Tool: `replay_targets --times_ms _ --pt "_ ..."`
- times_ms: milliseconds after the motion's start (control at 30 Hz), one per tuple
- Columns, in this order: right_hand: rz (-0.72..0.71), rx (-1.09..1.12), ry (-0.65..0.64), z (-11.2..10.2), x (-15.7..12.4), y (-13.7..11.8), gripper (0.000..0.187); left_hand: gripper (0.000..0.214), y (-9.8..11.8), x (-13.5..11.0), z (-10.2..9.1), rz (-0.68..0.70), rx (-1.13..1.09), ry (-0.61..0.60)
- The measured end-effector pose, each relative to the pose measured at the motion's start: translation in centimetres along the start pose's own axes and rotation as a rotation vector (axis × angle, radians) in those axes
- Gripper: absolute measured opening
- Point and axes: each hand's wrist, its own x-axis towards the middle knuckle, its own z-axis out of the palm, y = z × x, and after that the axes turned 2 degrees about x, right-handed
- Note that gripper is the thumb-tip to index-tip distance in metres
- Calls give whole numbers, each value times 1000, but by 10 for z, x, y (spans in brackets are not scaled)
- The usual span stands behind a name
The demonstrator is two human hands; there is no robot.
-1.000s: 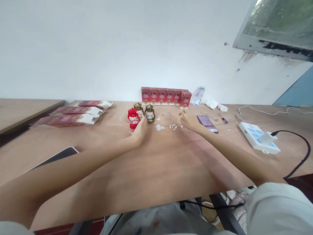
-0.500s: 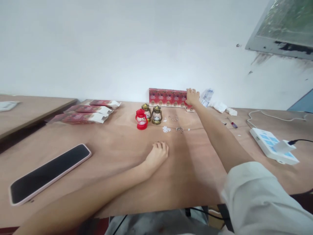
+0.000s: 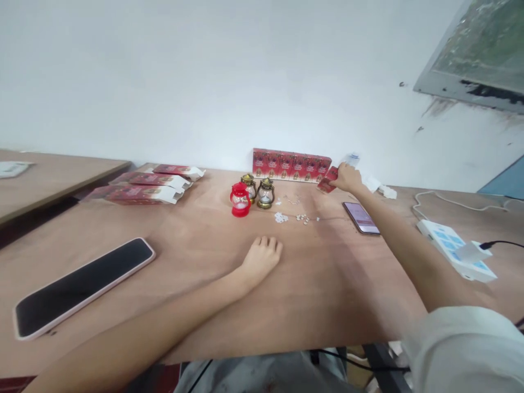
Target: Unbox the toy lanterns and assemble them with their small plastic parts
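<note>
My right hand (image 3: 349,177) stretches far across the table, its fingers closed on a small red printed box (image 3: 327,181). The box is tilted, just off the right end of a row of red boxes (image 3: 291,165) standing against the wall. Part of it is hidden by my fingers. Near the middle of the tabletop rests my left hand (image 3: 262,256), palm down, with loosely bent fingers slightly apart and nothing visible in them. Beyond it stand a red lantern (image 3: 240,200) and two bronze-coloured lanterns (image 3: 266,194). Small white pieces (image 3: 281,217) and small metallic pieces (image 3: 303,219) lie to their right.
A large black-screened phone (image 3: 84,286) lies at left, with several flattened red-and-white boxes (image 3: 141,194) behind it. Under my right forearm is a lit phone (image 3: 362,218). Farther right are a white power strip (image 3: 456,248), a cable and crumpled white paper (image 3: 387,191).
My right hand has moved right and a little towards me, pulling the end box away from the row and tilting it. The lit phone now shows. My left hand stays put.
</note>
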Motion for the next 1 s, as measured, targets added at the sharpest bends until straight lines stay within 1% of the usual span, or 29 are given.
replay_targets --times_ms 67,100,133,167,200,233,267,333,367,433,500,533,633,700,800,900,1000 --pt "104 229 76 -12 -20 3 63 20 -8 -3 2 -36 -88 24" --pt "159 367 132 -16 -34 1 64 21 -12 -4 3 -79 -180 49" --pt "202 514 191 -18 -51 -3 65 24 -16 -5 4 -135 -312 80" --pt "200 679 222 -18 -69 -9 64 29 -21 -6 5 -201 -483 113" --pt "180 860 222 -17 -90 -19 61 37 -25 -6 7 -269 -681 146" --pt "140 1023 211 -13 -111 -30 58 44 -29 -6 8 -330 -888 174" --pt "88 1151 166 -9 -131 -43 56 51 -33 -6 9 -380 -1095 196" --pt "35 1295 63 2 -169 -69 50 59 -40 -5 9 -437 -1452 218" --pt "12 1339 15 7 -184 -81 48 60 -42 -5 9 -457 -1580 222" --pt "-39 1418 -57 14 -205 -99 47 60 -47 -6 6 -489 -1746 204" --pt "-41 1482 -87 19 -215 -106 44 60 -50 -8 3 -540 -1833 182" --pt "-18 1503 -91 21 -216 -107 41 60 -51 -9 1 -566 -1862 170" --pt "37 1484 -88 21 -216 -103 36 62 -52 -11 -1 -610 -1901 158" --pt "-17 1456 -89 19 -216 -99 36 64 -52 -10 -1 -616 -1902 170" --pt "-130 1482 -117 13 -217 -96 41 65 -52 -9 -1 -621 -1908 214" --pt "-148 1500 -174 8 -216 -95 41 63 -52 -9 -1 -643 -1913 214" --pt "-171 1443 -198 7 -215 -92 37 59 -51 -10 -3 -667 -1899 183"
